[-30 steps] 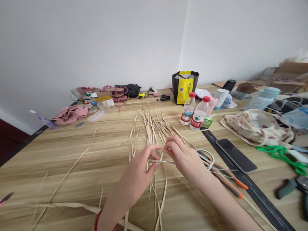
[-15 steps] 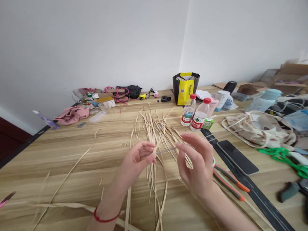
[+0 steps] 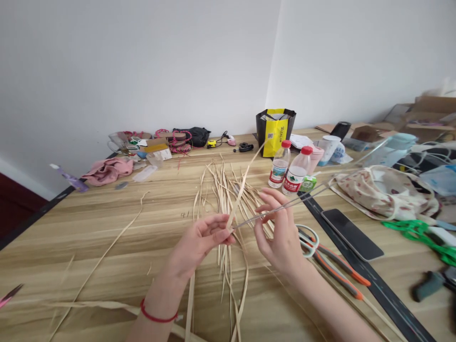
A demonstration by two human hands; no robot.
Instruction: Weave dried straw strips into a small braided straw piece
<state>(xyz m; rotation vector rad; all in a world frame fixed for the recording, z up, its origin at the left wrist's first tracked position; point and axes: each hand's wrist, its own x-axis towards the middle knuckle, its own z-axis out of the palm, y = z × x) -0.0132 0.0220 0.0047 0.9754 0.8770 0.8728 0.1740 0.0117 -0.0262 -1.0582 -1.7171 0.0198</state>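
Observation:
My left hand (image 3: 197,242) is closed in a pinch on the lower end of a pale flat straw strip (image 3: 241,192), which sticks up and to the right. Two thin grey wires (image 3: 315,191) run from these fingertips up to the right, their far ends blurred. Around the wires, my right hand (image 3: 280,235) has its fingers curled loosely, the wires passing between them. Below both hands, a bundle of loose straw strips (image 3: 223,190) lies spread on the wooden table (image 3: 107,209). Whatever sits inside the left pinch is mostly hidden.
Right of my right hand lie white-handled scissors (image 3: 309,242), orange-grey pliers (image 3: 337,270) and a phone (image 3: 352,234). Two water bottles (image 3: 297,172) stand beyond, near a black-yellow bag (image 3: 275,133). A pink cloth (image 3: 109,170) lies at the far left.
My right hand has moved a little left and down, closer to the left hand. The straw strip now stands higher, and the wires show more of their length. My left hand stays nearly in place.

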